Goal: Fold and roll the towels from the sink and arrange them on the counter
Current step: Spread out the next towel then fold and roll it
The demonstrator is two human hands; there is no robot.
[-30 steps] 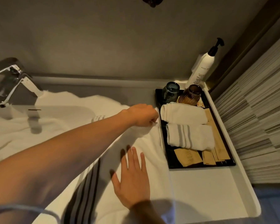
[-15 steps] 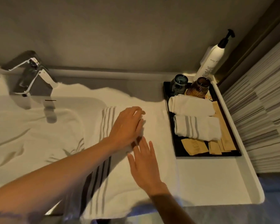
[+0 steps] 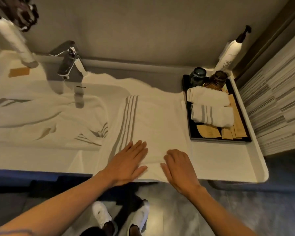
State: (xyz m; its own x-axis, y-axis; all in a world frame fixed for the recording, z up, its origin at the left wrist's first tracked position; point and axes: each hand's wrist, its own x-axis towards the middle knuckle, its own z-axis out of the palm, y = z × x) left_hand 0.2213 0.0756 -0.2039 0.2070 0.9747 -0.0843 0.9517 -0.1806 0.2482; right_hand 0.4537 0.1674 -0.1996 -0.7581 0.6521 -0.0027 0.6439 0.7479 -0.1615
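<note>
A white towel with grey stripes (image 3: 153, 121) lies folded flat on the counter (image 3: 218, 164), right of the sink. My left hand (image 3: 126, 165) rests flat on its near edge by the stripes, fingers spread. My right hand (image 3: 177, 167) lies flat on the same near edge, a little to the right. More crumpled white towel (image 3: 46, 116) fills the sink (image 3: 32, 155). Two rolled towels (image 3: 209, 106) lie on a black tray.
The black tray (image 3: 218, 139) at the right also holds two dark cups (image 3: 208, 78) and brown paper packets. A pump bottle (image 3: 228, 55) stands behind it. A chrome tap (image 3: 68, 62) is at the back of the sink. The striped wall closes the right side.
Both hands have slid from the middle of the folded towel back to its near edge. The view has pulled back, showing the counter's front edge, the floor and my shoes.
</note>
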